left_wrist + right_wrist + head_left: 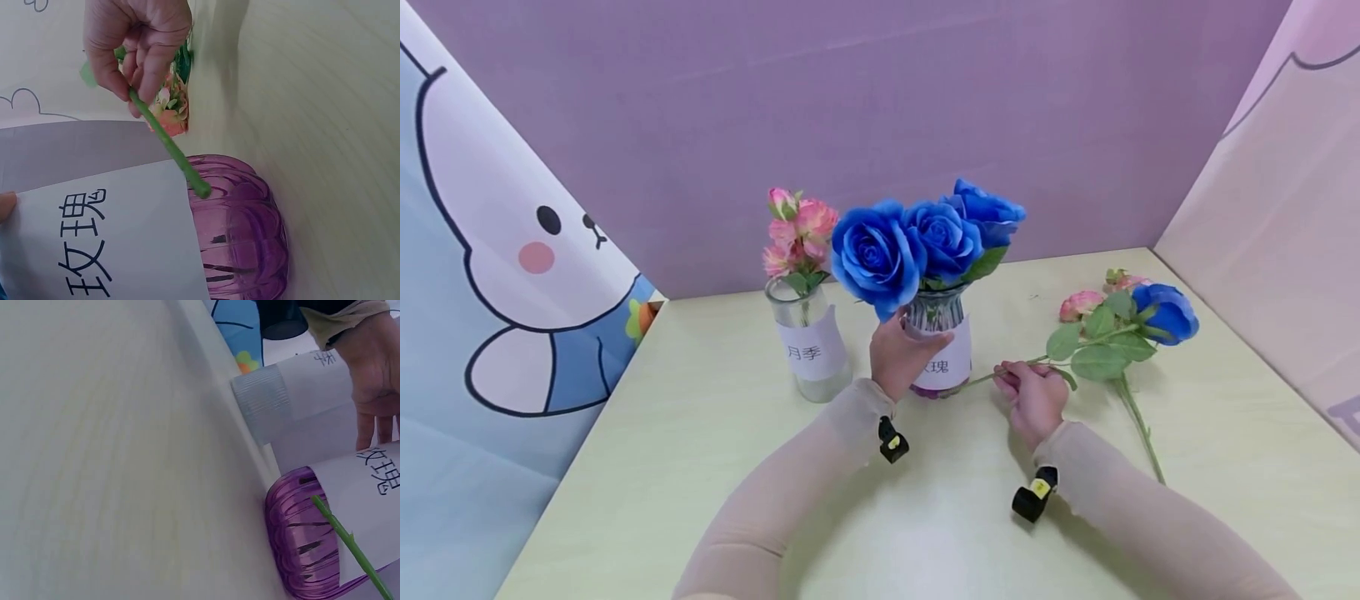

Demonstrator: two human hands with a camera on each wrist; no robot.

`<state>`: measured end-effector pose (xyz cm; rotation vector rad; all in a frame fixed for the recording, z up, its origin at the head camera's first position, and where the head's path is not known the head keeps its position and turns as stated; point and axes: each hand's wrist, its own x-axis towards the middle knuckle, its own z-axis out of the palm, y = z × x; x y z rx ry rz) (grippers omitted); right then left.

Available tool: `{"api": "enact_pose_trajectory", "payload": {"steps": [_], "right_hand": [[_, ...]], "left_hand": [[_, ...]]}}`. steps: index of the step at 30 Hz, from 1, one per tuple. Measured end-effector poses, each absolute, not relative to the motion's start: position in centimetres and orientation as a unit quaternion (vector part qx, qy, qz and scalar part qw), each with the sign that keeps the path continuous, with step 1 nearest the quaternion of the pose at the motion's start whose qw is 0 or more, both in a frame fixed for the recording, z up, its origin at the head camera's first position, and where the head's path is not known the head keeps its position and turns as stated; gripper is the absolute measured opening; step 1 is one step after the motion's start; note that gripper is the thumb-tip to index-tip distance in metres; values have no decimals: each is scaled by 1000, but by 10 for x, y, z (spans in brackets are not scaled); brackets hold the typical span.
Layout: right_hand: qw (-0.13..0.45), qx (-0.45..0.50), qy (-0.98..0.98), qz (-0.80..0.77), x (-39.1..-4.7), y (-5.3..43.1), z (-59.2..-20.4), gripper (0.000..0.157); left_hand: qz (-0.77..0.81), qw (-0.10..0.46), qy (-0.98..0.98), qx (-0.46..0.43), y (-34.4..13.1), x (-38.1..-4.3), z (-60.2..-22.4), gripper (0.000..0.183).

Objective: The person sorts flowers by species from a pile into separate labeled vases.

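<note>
My left hand (901, 354) holds a ribbed glass vase (934, 310) with a purple base (250, 231) and a white paper label, its thumb across the front. Three blue roses (874, 254) stand in this vase. The right hand (1036, 398) pinches the green stem (164, 134) of another blue rose (1167, 313), whose head points to the right. That stem's cut end overlaps the vase's purple base in both wrist views. Left of the vase is a clear glass bottle (823, 385), also labelled, with pink flowers (801, 233) in it.
Pink flowers (1081, 305) lie at the right of the pale table (700, 467), partly behind the blue rose's leaves. A loose green stem (1142, 425) runs toward the right forearm. A purple backdrop (887, 100) rises behind the table, with printed cloth panels at both sides.
</note>
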<state>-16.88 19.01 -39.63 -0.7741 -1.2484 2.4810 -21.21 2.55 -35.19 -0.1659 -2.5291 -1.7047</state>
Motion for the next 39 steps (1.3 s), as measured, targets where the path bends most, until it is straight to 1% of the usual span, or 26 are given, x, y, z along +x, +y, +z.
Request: {"api": "enact_pose_trajectory", "payload": {"steps": [3, 8, 12, 18, 25, 28, 30, 34, 39], "right_hand": [[151, -255, -405, 865, -166, 190, -391, 16], [146, -231, -353, 895, -154, 197, -376, 9], [165, -210, -322, 908, -146, 202, -362, 14], [226, -166, -284, 917, -144, 202, -342, 7], [308, -91, -224, 920, -147, 198, -328, 7], [331, -57, -196, 921, -147, 198, -321, 7], [342, -37, -184, 921, -147, 198, -316, 8], [376, -9, -166, 912, -150, 199, -303, 18], [427, 4, -162, 890, -158, 199, -285, 21]], "left_hand": [[-561, 43, -825, -61, 24, -212, -352, 72], [-565, 34, -822, -60, 21, -212, -352, 71], [-567, 37, -821, -63, 18, -212, -351, 71], [-570, 41, -819, -59, 18, -213, -351, 72], [-567, 34, -821, -56, 20, -212, -351, 74], [-563, 34, -824, -57, 21, -211, -350, 73], [-560, 33, -826, -58, 22, -211, -349, 73], [-562, 33, -825, -57, 22, -210, -349, 73], [-563, 41, -823, -70, 23, -211, -349, 72]]}}
